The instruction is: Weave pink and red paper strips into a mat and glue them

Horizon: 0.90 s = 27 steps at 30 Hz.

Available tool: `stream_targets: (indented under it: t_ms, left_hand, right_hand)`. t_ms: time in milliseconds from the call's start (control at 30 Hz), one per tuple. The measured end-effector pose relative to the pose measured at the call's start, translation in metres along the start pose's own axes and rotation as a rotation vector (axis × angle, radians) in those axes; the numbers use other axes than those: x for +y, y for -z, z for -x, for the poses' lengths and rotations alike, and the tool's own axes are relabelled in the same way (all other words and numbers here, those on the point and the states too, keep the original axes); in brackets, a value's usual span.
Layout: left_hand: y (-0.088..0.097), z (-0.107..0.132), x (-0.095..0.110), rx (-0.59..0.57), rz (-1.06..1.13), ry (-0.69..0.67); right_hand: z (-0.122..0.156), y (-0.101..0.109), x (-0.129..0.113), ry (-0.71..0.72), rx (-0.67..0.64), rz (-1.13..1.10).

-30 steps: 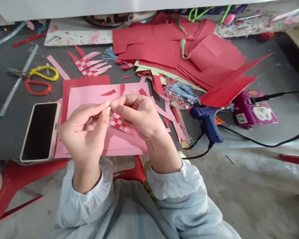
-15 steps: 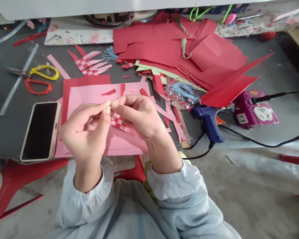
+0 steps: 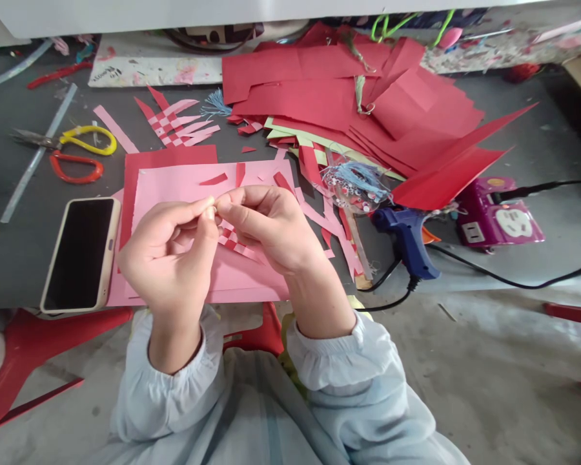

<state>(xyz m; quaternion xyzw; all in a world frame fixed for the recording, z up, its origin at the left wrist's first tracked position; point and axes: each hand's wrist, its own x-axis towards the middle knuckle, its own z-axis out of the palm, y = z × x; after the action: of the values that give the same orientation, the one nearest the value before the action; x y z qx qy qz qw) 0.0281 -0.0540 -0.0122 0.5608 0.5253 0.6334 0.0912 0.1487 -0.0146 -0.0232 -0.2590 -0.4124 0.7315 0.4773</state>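
Observation:
My left hand [image 3: 174, 248] and my right hand [image 3: 266, 223] meet at the fingertips, each closed in a pinch. Whatever sits between the fingertips is too small to make out. Below them lies a woven red-and-pink checkered paper piece [image 3: 235, 240], partly covered by the hands. It rests on pink paper sheets [image 3: 252, 281], with a red sheet [image 3: 174, 155] underneath. Small red paper scraps [image 3: 214, 179] are scattered on the pink sheet just beyond my fingers.
To the left are scissors [image 3: 77, 169] with yellow and red handles and a phone [image 3: 80, 255]. Red paper sheets [image 3: 295, 97] are piled at the back. On the right stand a blue glue gun [image 3: 407, 239], its cord, and a purple power socket box [image 3: 498, 216]. Another woven piece [image 3: 169, 126] lies behind.
Both hands keep the same fingertip-to-fingertip pinch. The whole view has shifted very slightly; nothing on the table has visibly moved.

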Motion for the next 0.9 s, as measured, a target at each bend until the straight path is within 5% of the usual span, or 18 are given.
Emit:
stream_targets:
  t_ms: [300, 900]
  left_hand:
    - [0.0036, -0.0006, -0.0039, -0.026, -0.040, -0.033]
    - [0.0019, -0.0006, 0.0009, -0.104, 0.125, 0.147]
  right_hand:
    - [-0.0019, -0.0011, -0.0025, 0.007, -0.028, -0.057]
    - [-0.0027, 0.0042, -0.0024, -0.049, -0.078, -0.070]
